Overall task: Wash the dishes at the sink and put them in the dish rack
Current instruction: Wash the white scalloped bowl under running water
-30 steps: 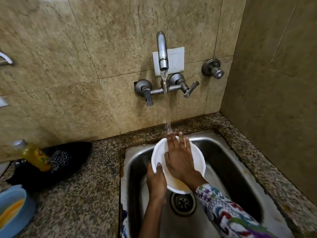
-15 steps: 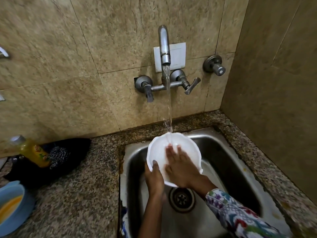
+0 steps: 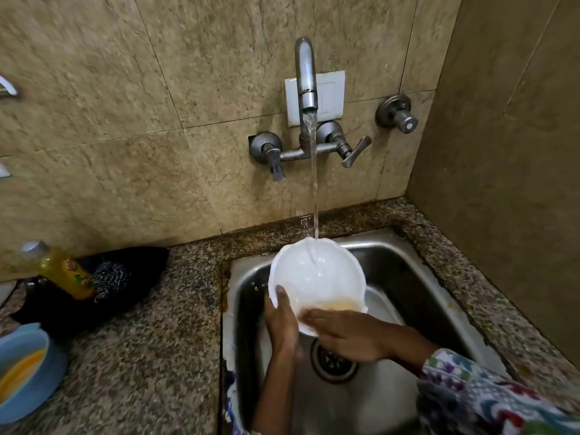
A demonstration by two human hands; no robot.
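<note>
A: Bowl point(image 3: 317, 274) first, in the head view, the only one we have. What could go wrong with it?

B: It could slip. It is wet and smooth, and only the left hand point(image 3: 281, 321) grips it, thumb hooked over the rim at about 8 o'clock with the rest of that hand under the wall. If the grip loosens, I judge it would drop into the sink point(image 3: 423, 277) and could chip, right above the drain point(image 3: 334, 361).

A: And the right hand point(image 3: 348, 335)?

B: Fingers straight and flat, laid across the near rim at 6 o'clock, rubbing rather than holding. It grips nothing, so it adds little support.

A: Anything else?

B: Splash. The stream from the tap point(image 3: 306, 76) lands on the far inner wall at 12 o'clock, close to the rim. Tilt the bowl further and water could sheet over the edge onto the bench point(image 3: 150, 356). Food could also get missed: a yellowish pool sits at the low near side, so rinsing looks unfinished.

A: How does the bowl itself look?

B: White, glossy, with a wavy scalloped rim, held tilted over the sink, mouth toward the camera.

A: And the rack?

B: I cannot see one. At 9 o'clock on the bench are a yellow bottle point(image 3: 62, 271), a dark scrubber point(image 3: 110, 277) and a blue bowl point(image 3: 25, 372).
</note>
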